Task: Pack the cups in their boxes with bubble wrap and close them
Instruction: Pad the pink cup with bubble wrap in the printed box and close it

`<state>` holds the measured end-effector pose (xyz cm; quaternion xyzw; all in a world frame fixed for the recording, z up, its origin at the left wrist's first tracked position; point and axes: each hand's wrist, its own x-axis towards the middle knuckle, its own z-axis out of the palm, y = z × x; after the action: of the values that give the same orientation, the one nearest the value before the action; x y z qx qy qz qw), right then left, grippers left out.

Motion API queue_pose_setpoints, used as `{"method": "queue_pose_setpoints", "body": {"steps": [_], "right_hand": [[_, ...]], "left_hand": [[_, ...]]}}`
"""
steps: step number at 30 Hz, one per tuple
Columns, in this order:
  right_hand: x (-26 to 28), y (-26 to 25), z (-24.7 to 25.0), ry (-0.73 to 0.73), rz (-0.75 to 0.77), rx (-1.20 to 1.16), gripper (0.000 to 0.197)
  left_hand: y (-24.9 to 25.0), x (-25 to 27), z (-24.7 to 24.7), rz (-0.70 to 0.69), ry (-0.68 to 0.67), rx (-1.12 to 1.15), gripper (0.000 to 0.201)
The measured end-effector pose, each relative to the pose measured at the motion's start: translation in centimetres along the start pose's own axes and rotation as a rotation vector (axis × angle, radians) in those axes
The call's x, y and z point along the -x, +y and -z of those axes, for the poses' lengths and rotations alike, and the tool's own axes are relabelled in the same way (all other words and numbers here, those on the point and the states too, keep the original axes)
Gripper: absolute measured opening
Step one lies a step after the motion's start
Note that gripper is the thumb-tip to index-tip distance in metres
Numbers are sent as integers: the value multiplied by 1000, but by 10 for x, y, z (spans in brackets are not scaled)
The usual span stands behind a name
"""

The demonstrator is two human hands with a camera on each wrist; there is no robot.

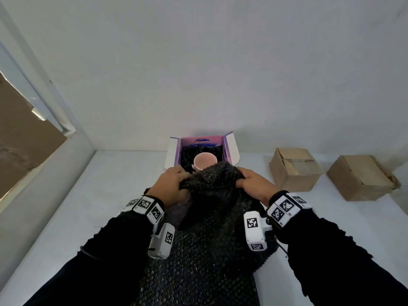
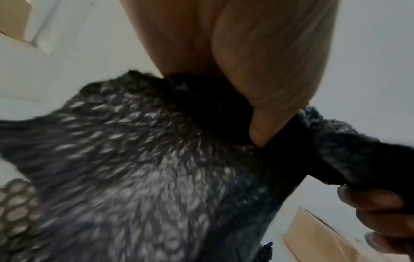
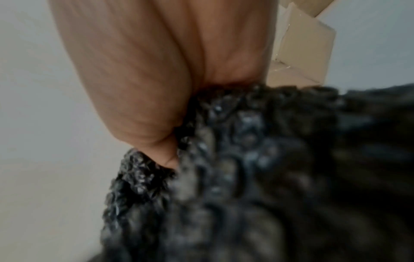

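A person's left hand (image 1: 174, 184) and right hand (image 1: 256, 184) each hold fingers clamped on a bunched fold of dark bubble wrap (image 1: 212, 180) just in front of the open purple box (image 1: 229, 149) on the white worktop (image 1: 110, 184); the pink cup (image 1: 204, 162) sits inside on more wrap; padding appears under way, tucking the fold over the cup likely next; fingertips stay hidden, both wrist views blurred.

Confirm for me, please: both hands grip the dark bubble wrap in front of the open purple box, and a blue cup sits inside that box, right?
Not quite: the cup is pink, as the head view shows. Both the left hand and right hand do grip the bubble wrap before the open purple box.
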<state>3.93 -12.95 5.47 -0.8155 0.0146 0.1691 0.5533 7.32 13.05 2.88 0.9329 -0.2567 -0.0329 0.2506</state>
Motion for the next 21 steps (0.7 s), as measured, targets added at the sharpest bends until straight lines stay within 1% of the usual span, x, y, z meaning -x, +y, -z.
{"method": "queue_pose_setpoints", "body": {"steps": [3, 4, 6, 7, 8, 9, 10, 11, 12, 13, 14, 15, 16, 17, 18, 19, 21], "right_hand": [[2, -9, 2, 31, -2, -41, 45], [1, -10, 1, 42, 4, -76, 40], [1, -11, -1, 30, 28, -130, 17], [3, -12, -2, -1, 52, -131, 15], [4, -9, 0, -32, 82, -80, 27], [3, -7, 2, -50, 107, 46, 36], [0, -4, 3, -52, 124, 243, 36], [-2, -3, 4, -49, 138, 461, 30], [-3, -4, 3, -28, 145, 649, 21], [-5, -3, 4, 13, 155, 749, 15], [-6, -4, 4, 40, 141, 764, 7], [-7, -4, 6, 47, 151, 749, 6], [-7, -6, 7, 41, 155, 735, 20], [-7, -6, 10, 23, 159, 728, 30], [-7, -6, 12, 28, 153, 743, 34], [-9, -5, 14, 41, 160, 790, 33], [-9, -11, 20, 109, 184, 941, 23]], "left_hand": [[11, -1, -3, 82, 45, 201, 36], [12, -1, -6, 105, 66, 255, 34], [15, 2, -9, 126, 109, 309, 30], [16, 4, -9, 114, 128, 298, 32], [16, 6, -8, 85, 144, 243, 43], [17, 8, -5, 78, 127, 128, 54], [15, 8, -3, 89, 114, -22, 56], [14, 7, 0, 97, 106, -149, 49], [11, 6, 2, 94, 98, -211, 39], [10, 5, 5, 79, 94, -204, 33], [7, 5, 6, 51, 98, -155, 30], [6, 5, 7, 33, 92, -84, 30], [6, 4, 8, 28, 82, -18, 29], [9, 4, 10, 42, 70, 19, 30], [10, 3, 11, 61, 51, 27, 32], [12, 3, 12, 68, 41, 17, 34], [14, 4, 14, 29, 85, -47, 42]]}}
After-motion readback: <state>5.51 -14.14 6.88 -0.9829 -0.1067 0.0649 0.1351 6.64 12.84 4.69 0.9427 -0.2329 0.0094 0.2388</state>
